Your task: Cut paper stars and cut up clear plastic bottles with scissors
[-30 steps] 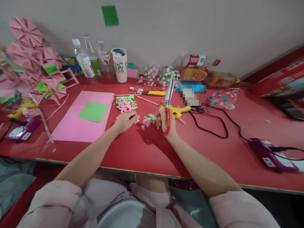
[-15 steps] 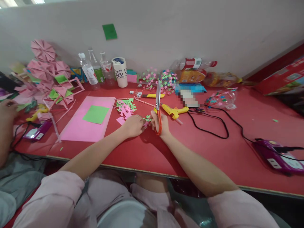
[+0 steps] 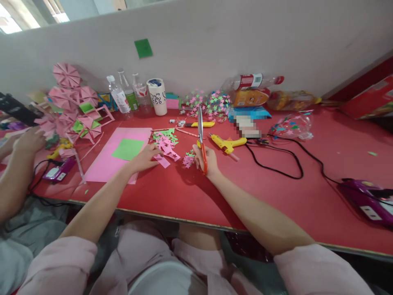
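Note:
My right hand (image 3: 205, 159) is closed round the orange handle of a pair of scissors (image 3: 201, 137), blades pointing up and away. My left hand (image 3: 144, 159) lies low on the red table (image 3: 190, 196), fingertips pinching a pink paper strip with star-shaped holes (image 3: 162, 159). A small heap of pink and green paper stars (image 3: 188, 159) lies between the hands. Further scraps of pink and green paper (image 3: 166, 139) sit just beyond the left hand.
A pink sheet (image 3: 104, 164) with a green square (image 3: 127, 148) lies left. Yellow glue gun (image 3: 227, 143), utility knife (image 3: 199, 124), black cable (image 3: 276, 164), bottles (image 3: 119, 96), cup (image 3: 157, 96), star pile (image 3: 208, 102) stand behind. Pink paper fans (image 3: 70, 102) and another person's hand (image 3: 29, 141) are left. A purple device (image 3: 367, 198) sits right.
My left hand moved left from the star heap onto the pink punched strip. The scissors stay upright in my right hand. The camera tilted up, and another person's arm came further into view.

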{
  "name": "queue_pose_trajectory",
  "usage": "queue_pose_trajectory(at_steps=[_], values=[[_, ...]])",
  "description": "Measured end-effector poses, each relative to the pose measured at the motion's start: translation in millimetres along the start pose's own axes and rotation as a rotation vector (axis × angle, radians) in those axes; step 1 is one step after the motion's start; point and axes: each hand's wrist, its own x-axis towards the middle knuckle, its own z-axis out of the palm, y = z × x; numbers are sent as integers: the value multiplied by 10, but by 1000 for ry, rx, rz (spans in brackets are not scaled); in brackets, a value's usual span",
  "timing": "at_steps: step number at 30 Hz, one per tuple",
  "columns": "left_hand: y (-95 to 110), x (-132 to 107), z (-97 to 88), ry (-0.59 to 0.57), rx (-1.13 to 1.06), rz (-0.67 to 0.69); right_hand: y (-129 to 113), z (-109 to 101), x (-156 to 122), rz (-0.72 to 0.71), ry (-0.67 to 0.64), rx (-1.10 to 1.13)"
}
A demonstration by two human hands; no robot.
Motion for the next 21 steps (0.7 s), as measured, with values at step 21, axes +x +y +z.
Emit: queue_pose_trajectory(at_steps=[21], values=[[195, 263, -161, 58, -523, -58, -33, 9, -26, 7, -17, -64]])
